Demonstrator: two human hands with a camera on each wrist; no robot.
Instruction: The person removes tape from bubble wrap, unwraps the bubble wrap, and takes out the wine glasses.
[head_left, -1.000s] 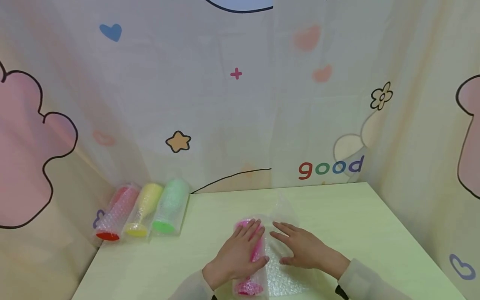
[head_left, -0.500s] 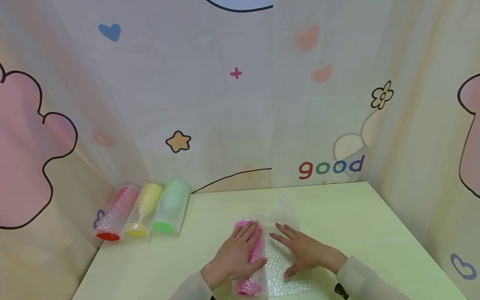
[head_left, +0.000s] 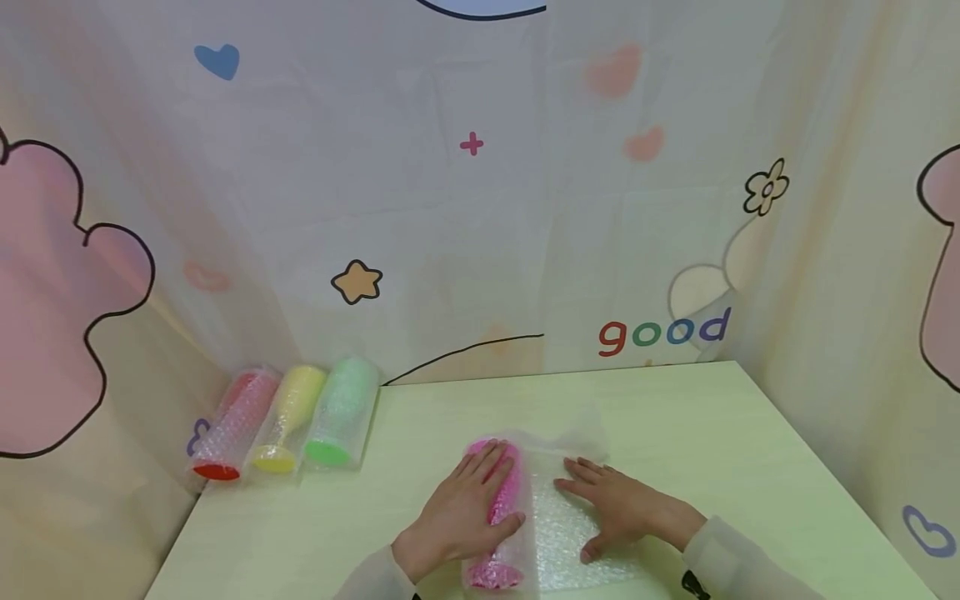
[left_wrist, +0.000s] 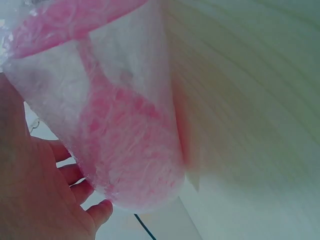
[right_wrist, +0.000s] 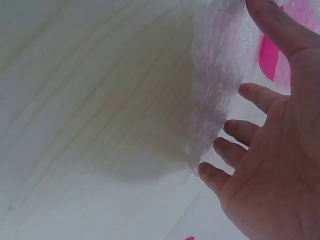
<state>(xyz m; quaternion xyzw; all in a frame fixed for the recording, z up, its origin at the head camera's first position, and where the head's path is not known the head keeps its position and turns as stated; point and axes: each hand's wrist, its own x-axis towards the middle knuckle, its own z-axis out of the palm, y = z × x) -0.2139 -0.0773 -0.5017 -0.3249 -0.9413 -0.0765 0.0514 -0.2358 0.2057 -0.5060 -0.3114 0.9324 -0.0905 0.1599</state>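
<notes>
A pink goblet [head_left: 504, 500] lies on its side, rolled in clear bubble wrap [head_left: 558, 533], its foot toward the person. My left hand [head_left: 465, 508] rests on the wrapped goblet with fingers stretched out and thumb to the right. In the left wrist view the goblet [left_wrist: 130, 135] shows its stem and bowl through the wrap. The loose sheet spreads to the right of the roll. On that sheet lies my right hand [head_left: 622, 504], fingers spread. The right wrist view shows the fingertips touching the wrap [right_wrist: 212, 90] near its edge.
At the table's back left lie three wrapped goblets: red [head_left: 236, 425], yellow [head_left: 288, 421] and green [head_left: 342, 412]. The pale table [head_left: 675, 417] meets a printed cloth backdrop [head_left: 465, 208] at its back edge.
My right hand has slid to the right over the sheet, its thumb spreading outward. The sheet's far corner has shifted right and lower. My left hand has moved slightly left on the roll.
</notes>
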